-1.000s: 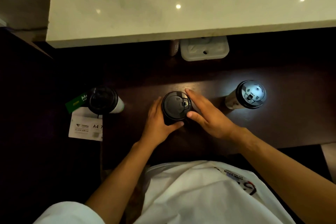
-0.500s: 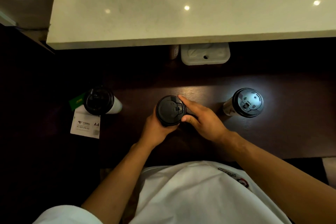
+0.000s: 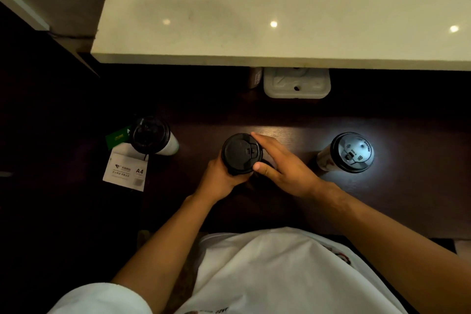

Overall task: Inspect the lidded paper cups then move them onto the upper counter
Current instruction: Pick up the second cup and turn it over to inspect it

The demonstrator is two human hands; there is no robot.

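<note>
Three paper cups with black lids stand on the dark lower counter [image 3: 293, 115]. The middle cup [image 3: 240, 153] is between my hands. My left hand [image 3: 220, 181] grips its side from the left and below, fingers curled round it. My right hand [image 3: 283, 168] lies against its right side with straight fingers and the thumb at the lid's rim. The left cup [image 3: 153, 138] and the right cup [image 3: 350, 151] stand alone. The pale upper counter [image 3: 254, 7] fills the top of the view.
A white A4 paper pack [image 3: 126, 171] and a green card [image 3: 118, 137] lie under and beside the left cup. A white lidded container [image 3: 297, 83] and a small brown box [image 3: 255, 77] sit at the back under the upper counter's edge.
My left hand has closed further round the middle cup. The cup has shifted slightly left and toward me, and my right hand stays against its right side.
</note>
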